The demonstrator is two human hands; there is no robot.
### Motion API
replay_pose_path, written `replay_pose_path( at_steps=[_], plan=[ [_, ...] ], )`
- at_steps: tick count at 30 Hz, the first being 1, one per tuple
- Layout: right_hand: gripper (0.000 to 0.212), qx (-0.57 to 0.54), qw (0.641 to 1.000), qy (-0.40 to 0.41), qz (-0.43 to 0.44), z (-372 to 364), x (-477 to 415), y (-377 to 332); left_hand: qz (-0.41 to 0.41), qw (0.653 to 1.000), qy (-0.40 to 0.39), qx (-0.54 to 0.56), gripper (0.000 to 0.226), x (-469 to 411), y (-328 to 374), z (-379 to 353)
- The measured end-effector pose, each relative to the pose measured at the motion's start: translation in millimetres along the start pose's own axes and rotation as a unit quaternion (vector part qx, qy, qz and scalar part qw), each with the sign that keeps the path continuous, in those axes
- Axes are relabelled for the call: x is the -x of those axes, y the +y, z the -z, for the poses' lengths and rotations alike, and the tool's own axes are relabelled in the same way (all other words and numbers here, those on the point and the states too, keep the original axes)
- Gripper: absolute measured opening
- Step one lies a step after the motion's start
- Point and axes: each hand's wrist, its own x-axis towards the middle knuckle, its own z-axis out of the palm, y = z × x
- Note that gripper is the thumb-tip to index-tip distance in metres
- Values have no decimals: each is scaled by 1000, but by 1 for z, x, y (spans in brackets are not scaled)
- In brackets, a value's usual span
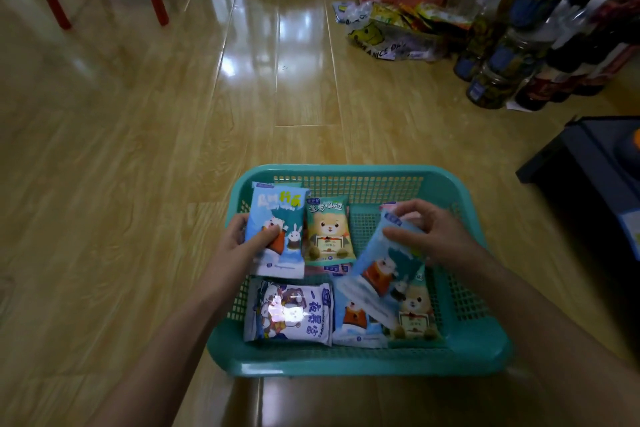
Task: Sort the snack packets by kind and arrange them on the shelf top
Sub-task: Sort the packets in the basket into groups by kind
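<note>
Left hand [241, 240] grips blue packet [275, 208], right hand [431, 232] pinches tilted packet [382, 265], basket [485, 348], jars [493, 87] beyond

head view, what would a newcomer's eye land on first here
The teal basket on the wooden floor, low centre, holding cartoon snack packets. Over it, the left hand grips a light-blue packet at its left side, and the right hand pinches a second light-blue packet at the right.
</note>
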Motion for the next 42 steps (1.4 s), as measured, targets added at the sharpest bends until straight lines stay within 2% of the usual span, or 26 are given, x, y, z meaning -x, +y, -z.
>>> replay_pose_path(
  at_steps=[5,8,16,21,25,27,29,31,33,34,38,42],
  plan=[
    [13,140,983,-118,-26,-16,-3,21,16,1000,-24,7,24,13,-3,-4],
    [30,204,971,-125,-32,-31,-6,26,22,999,-38,-2,22,19,-4,-8],
    [29,180,970,-94,-131,-39,-4,32,39,998,-48,15,22,31,-9,-12],
    [12,112,973,-137,-146,-35,3,28,53,995,-73,39,19,37,-9,-20],
    [31,100,970,-116,-188,-41,1,31,67,995,-70,32,22,36,-9,-26],
    [38,166,966,-94,-173,-49,2,36,68,995,-73,25,23,35,-9,-28],
    [41,290,949,-51,-117,-57,7,37,72,994,-81,23,22,36,-11,-31],
    [52,368,928,-17,-60,-62,12,38,78,994,-78,13,20,37,-14,-33],
    [68,377,924,-24,-55,-59,18,40,90,993,-81,-3,20,39,-17,-36],
    [69,367,927,-38,-67,-56,21,40,99,991,-85,-11,20,40,-20,-37],
    [35,349,933,-56,-74,-57,35,51,128,986,-104,-16,20,42,-29,-42],
    [35,335,939,-48,-55,-63,41,62,134,983,-122,-38,11,44,-32,-55]
  ],
)
